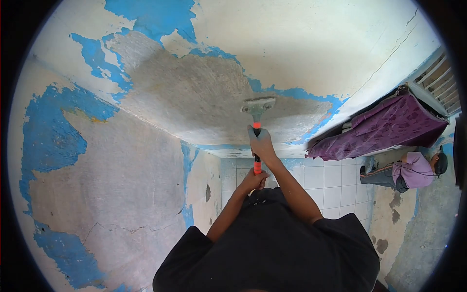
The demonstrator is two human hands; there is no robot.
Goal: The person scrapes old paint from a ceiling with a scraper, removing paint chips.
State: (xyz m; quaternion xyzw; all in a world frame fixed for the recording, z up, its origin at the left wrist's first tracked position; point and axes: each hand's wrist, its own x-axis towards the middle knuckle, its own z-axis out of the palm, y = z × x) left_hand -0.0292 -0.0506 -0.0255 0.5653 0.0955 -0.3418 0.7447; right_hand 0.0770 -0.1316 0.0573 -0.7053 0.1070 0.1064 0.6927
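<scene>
A long-handled scraper point(257, 114) with a wide flat head and a black and orange handle points away from me at the wall ahead. My right hand point(261, 145) is wrapped round the upper handle, just below the head. Lower down, my left hand point(253, 181) grips the handle's end near my chest. The scraper's head lies against a bare grey patch of the wall point(194, 92), close below a ragged edge of blue and cream paint point(287, 91). Grey dust covers my right hand's fingers.
At the right a purple patterned cloth point(384, 126) hangs below a white window grille point(440, 82). Another person point(413, 170) in a pink top and dark cap is at the far right. Pale floor tiles point(331, 187) show below; a partly stripped wall point(131, 180) stands at left.
</scene>
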